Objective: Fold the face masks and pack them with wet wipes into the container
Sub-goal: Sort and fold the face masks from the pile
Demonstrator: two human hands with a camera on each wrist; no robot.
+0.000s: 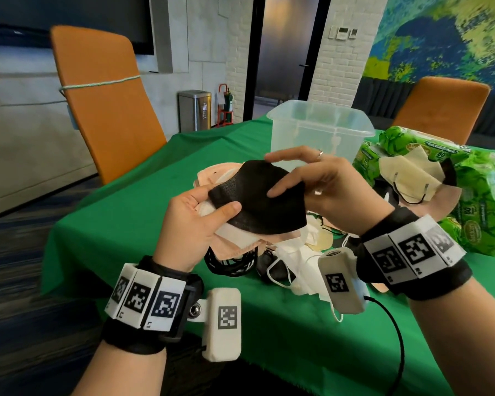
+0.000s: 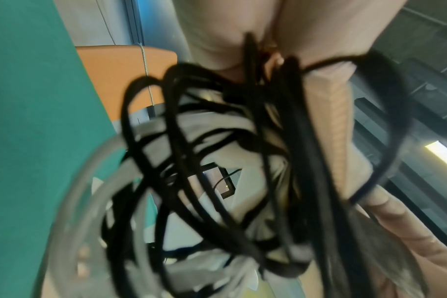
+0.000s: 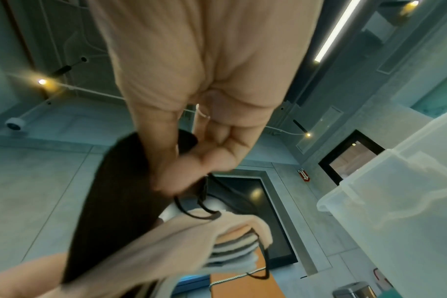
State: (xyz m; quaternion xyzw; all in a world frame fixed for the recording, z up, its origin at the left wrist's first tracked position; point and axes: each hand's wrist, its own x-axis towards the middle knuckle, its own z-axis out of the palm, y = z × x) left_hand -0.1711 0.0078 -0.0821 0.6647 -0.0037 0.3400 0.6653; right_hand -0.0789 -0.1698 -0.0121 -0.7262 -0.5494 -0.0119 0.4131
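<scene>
Left hand grips stacked masks; right hand pinches the black mask.

A folded black face mask tops a stack of peach and white masks held above the table's near edge. The clear container stands upright at the far edge, green wet wipes packs by the right edge, a cream mask lying on them
</scene>
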